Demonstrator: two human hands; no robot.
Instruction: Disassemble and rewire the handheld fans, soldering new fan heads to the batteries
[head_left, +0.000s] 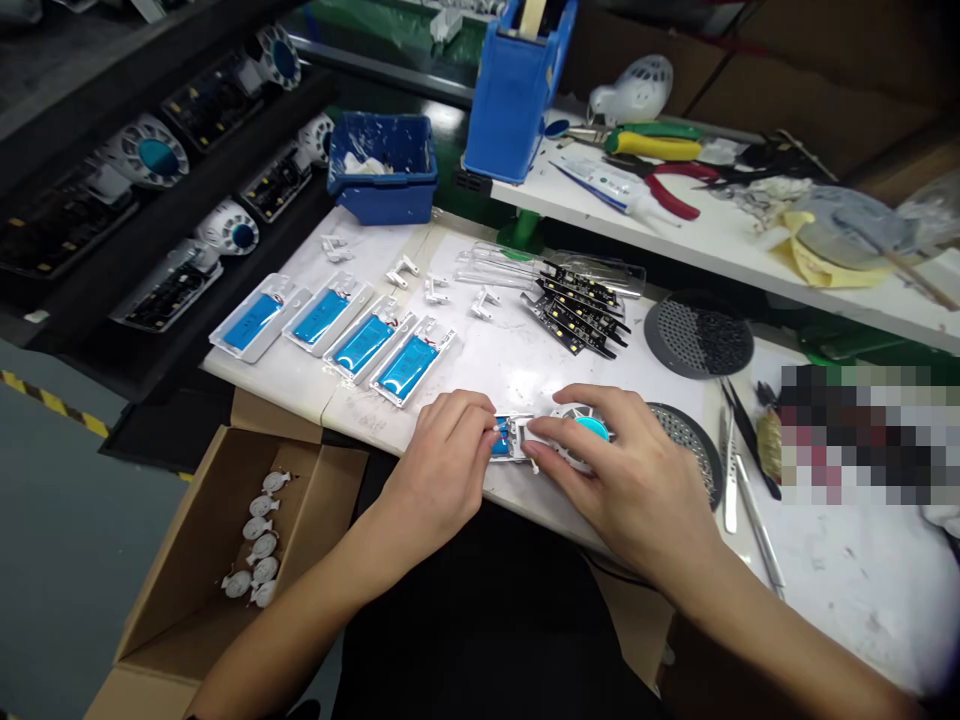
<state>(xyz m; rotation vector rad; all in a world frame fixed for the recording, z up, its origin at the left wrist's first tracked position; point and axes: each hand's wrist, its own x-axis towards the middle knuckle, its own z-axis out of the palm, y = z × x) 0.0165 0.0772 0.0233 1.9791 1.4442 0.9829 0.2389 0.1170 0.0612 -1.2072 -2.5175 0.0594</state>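
Note:
Near the table's front edge, my left hand [446, 460] is closed, its thumb and fingers pinching the left end of a white housing with a blue battery [501, 436] in it. My right hand [630, 460] grips the round white fan head [576, 412] with a turquoise centre, its fingers also over the white joint piece [523, 436] between head and housing. Together these parts look like a small handheld fan. My fingertips hide much of it. Farther left lies a row of several white housings with blue batteries [362, 342]. Small white brackets [485, 302] lie behind them.
Black circuit boards [581, 310] are piled mid-table, before dark perforated discs [699, 335]. Tweezers [730, 470] lie at right. A raised shelf [517, 190] holds pliers [675, 190]. A blue bin [382, 170] stands behind; a cardboard box [180, 530] and a rack of fans [67, 330] are left.

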